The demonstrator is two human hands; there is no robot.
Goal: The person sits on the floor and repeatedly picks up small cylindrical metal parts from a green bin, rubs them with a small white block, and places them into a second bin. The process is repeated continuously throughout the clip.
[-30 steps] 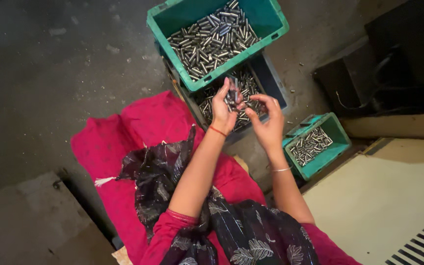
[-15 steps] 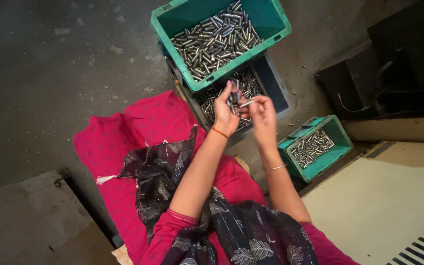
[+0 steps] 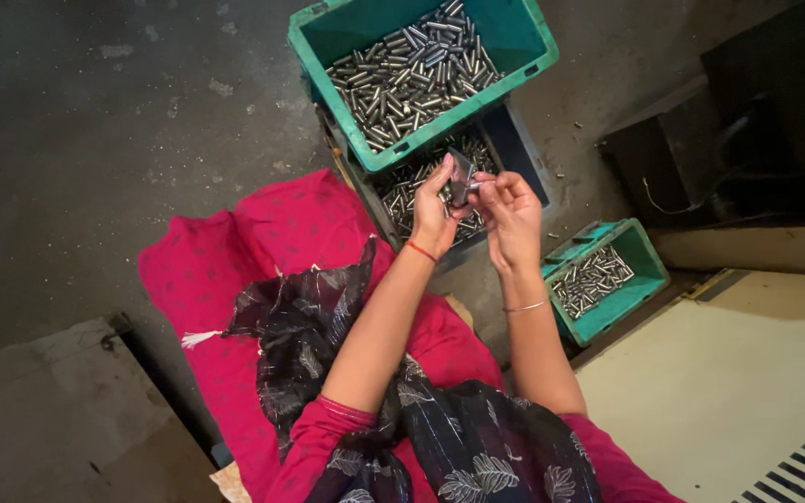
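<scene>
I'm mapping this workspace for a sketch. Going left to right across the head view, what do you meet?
Grey slab → pink cloth → left hand → right hand → small green crate → dark box.

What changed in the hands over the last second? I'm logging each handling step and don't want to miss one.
The right hand drew slightly back from the small metal part half a second ago, then closed in again beside it. The left hand kept holding the part up over the dark bin. The large green bin, the small green bin and the metal pins stayed put.
</scene>
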